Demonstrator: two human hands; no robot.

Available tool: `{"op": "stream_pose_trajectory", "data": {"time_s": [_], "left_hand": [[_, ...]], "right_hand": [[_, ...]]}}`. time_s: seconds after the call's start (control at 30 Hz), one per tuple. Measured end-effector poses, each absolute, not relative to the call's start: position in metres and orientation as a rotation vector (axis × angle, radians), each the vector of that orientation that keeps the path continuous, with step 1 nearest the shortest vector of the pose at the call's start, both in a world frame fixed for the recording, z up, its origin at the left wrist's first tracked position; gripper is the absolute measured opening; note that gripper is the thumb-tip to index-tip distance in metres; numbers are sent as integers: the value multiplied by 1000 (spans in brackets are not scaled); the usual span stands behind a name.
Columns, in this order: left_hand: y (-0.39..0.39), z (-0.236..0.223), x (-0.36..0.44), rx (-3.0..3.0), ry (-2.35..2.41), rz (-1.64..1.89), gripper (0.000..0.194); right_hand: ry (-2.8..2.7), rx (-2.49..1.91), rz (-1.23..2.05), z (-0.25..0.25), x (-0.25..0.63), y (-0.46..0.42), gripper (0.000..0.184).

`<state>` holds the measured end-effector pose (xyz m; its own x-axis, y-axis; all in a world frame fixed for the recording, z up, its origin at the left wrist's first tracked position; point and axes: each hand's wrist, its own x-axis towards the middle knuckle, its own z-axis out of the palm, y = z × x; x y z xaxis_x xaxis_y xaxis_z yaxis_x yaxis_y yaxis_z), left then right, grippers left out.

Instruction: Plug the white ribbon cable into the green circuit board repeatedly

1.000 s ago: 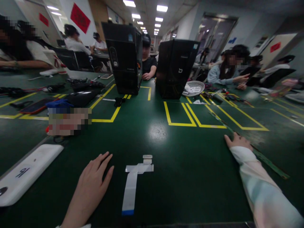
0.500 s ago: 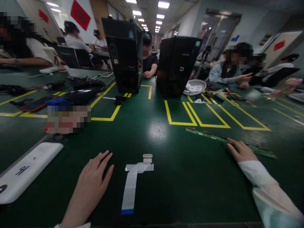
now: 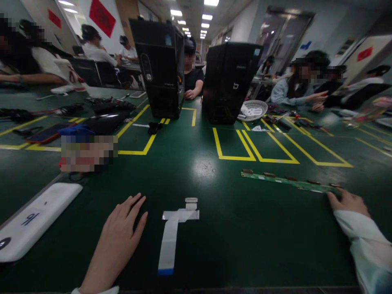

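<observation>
My left hand (image 3: 119, 232) lies flat on the green table, palm down with its fingers spread, holding nothing. Just right of it is a white flat ribbon cable (image 3: 168, 241) with a blue end, folded into a cross shape, and a small connector at its top. My right hand (image 3: 350, 202) is at the right end of a long, narrow green circuit board (image 3: 275, 179). Its thumb and fingers close around that end, and the fingertips are partly hidden. Several brown connectors line the board's far edge.
A white device marked 16 (image 3: 39, 220) lies at the left. Two black computer towers (image 3: 159, 73) stand at the back, a person between them. Yellow tape (image 3: 235, 158) marks the green table (image 3: 245, 245). A white basket (image 3: 254, 110) sits behind, and other people work around.
My right hand has moved right, from on top of the board to its right end. The board has turned, its right end farther from me, its connectors showing more. My left hand stays put.
</observation>
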<state>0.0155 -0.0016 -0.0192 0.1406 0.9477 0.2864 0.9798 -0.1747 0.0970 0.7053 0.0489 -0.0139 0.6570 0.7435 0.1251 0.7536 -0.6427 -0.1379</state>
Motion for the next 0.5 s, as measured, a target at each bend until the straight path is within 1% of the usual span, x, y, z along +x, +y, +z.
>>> {"op": "stream_pose_trajectory", "data": {"time_s": [0.17, 0.3, 0.4, 0.5], "left_hand": [[-2, -17, 18, -2279, -1951, -449, 57], [-3, -15, 20, -2271, -1955, -453, 56], [-4, -14, 21, -2268, -1956, -452, 56], [-4, -14, 22, -2270, -1962, -432, 57]], "right_hand": [[-1331, -2776, -136, -13, 699, 51, 71], [-1396, -2769, -195, -18, 704, 55, 67], [-1446, -2673, -251, -23, 712, 58, 65], [-1532, -2522, -186, -25, 714, 64, 63]]}}
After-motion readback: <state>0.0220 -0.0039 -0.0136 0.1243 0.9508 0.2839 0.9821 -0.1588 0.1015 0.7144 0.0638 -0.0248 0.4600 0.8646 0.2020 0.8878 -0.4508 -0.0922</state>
